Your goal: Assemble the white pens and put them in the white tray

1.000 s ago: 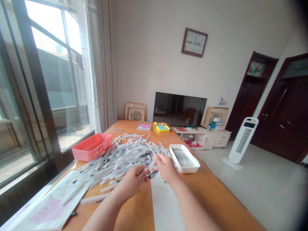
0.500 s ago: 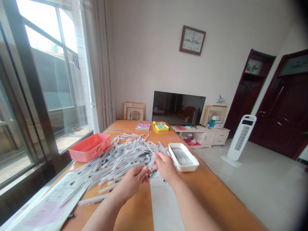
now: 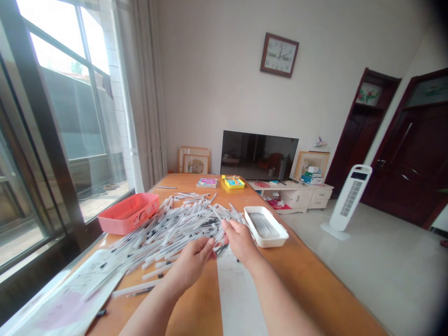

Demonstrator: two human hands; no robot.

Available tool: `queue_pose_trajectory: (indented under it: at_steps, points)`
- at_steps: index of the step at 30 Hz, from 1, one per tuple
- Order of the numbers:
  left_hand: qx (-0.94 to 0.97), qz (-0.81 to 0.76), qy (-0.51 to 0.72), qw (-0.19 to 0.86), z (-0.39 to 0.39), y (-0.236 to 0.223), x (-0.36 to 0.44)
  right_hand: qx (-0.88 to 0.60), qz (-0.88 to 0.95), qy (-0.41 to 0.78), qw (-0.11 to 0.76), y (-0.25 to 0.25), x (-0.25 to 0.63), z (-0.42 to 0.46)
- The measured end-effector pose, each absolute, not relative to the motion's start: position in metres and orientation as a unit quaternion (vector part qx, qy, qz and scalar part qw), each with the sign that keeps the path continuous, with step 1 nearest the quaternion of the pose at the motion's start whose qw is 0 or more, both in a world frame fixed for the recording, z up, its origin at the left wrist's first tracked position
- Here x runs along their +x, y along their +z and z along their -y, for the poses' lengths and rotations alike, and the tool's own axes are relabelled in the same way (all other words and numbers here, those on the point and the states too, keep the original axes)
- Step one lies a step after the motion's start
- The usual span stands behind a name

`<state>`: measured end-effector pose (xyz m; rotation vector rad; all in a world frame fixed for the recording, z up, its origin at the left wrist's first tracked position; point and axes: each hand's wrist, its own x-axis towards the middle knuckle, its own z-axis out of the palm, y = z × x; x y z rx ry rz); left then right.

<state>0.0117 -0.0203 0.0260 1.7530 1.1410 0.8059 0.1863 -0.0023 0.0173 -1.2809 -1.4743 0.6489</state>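
A wide heap of clear pens and pen barrels [image 3: 175, 228], some with black ends, covers the middle of the wooden table. My right hand [image 3: 241, 240] is closed at the heap's near right edge, with a pale pen [image 3: 217, 214] slanting up from its thumb and finger. Close beside it, my left hand [image 3: 196, 261] is closed in a pinch; its fingertips are partly hidden, so what they hold cannot be made out. Just right of my right hand stands a white plastic box [image 3: 280, 241] with a row of clear pens lying inside.
A red plastic basket [image 3: 115, 227] stands left of the heap. Paper sheets lie at the near left [image 3: 66, 303] and under my right forearm [image 3: 238, 298]. A booklet [image 3: 206, 182] and a yellow box [image 3: 234, 185] sit at the far end. A tower fan [image 3: 352, 200] stands on the floor.
My left hand has moved slightly up and closer to my right hand. The right hand keeps nearly the same place and grip. The whole view has shifted a little.
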Motion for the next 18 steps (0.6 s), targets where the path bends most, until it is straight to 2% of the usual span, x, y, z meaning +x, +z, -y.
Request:
queue_pose_trajectory:
  at_steps: [3, 9, 14, 18]
  points:
    - [0.695, -0.443, 0.309, 0.475, 0.021, 0.025, 0.012, -0.530, 0.612, 0.289, 0.510, 0.018, 0.185, 0.003]
    - [0.730, -0.425, 0.328, 0.423, 0.013, 0.014, 0.010, -0.522, 0.609, 0.306, 0.513, 0.020, 0.182, 0.004]
    - [0.697, -0.441, 0.334, 0.456, 0.015, 0.018, 0.013, -0.520, 0.581, 0.371, 0.504, 0.019, 0.198, 0.002]
    - [0.650, -0.468, 0.382, 0.461, 0.015, 0.024, 0.012, -0.562, 0.563, 0.332, 0.507, 0.018, 0.220, 0.000]
